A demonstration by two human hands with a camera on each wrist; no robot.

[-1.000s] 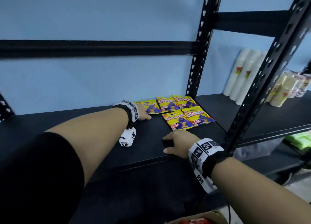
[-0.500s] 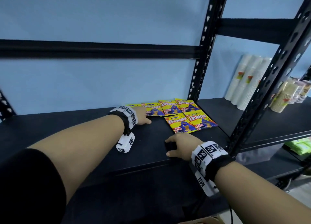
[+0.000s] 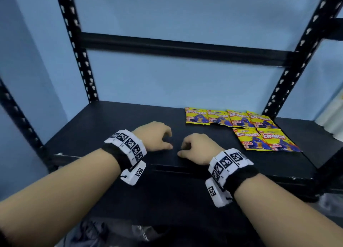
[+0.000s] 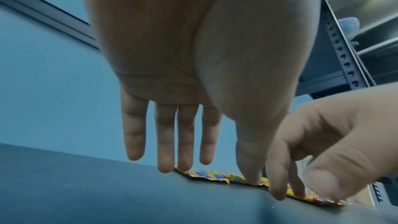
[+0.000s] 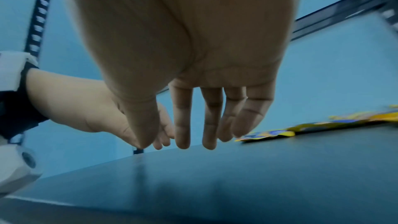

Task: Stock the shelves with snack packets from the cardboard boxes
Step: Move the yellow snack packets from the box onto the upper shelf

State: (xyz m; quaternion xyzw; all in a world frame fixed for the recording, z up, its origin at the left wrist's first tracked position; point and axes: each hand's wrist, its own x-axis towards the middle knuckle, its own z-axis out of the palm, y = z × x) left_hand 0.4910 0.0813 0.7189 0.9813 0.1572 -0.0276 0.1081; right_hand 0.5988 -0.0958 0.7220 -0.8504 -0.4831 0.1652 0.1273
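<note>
Several yellow snack packets [image 3: 239, 128] lie flat in two rows at the right rear of the black shelf [image 3: 111, 128]. My left hand [image 3: 157, 138] and right hand [image 3: 194, 147] hover side by side above the shelf's front middle, both empty with fingers hanging down, relaxed. In the left wrist view the left hand's fingers [image 4: 165, 142] point down just above the shelf, with the packets [image 4: 215, 175] behind them and the right hand [image 4: 323, 151] at the right. In the right wrist view the right hand's fingers [image 5: 204, 117] hang straight, and the packets [image 5: 301, 129] lie to the right.
Black perforated uprights stand at the back left [image 3: 78, 52] and right [image 3: 297, 61], with a crossbar [image 3: 176, 48] behind. Something dark and crumpled [image 3: 111, 233] lies below the shelf. White items [image 3: 332, 117] show at the far right edge.
My left hand has pulled back from the packets to the shelf's front middle. My right hand has lifted off the shelf edge beside it. The view has swung left and down.
</note>
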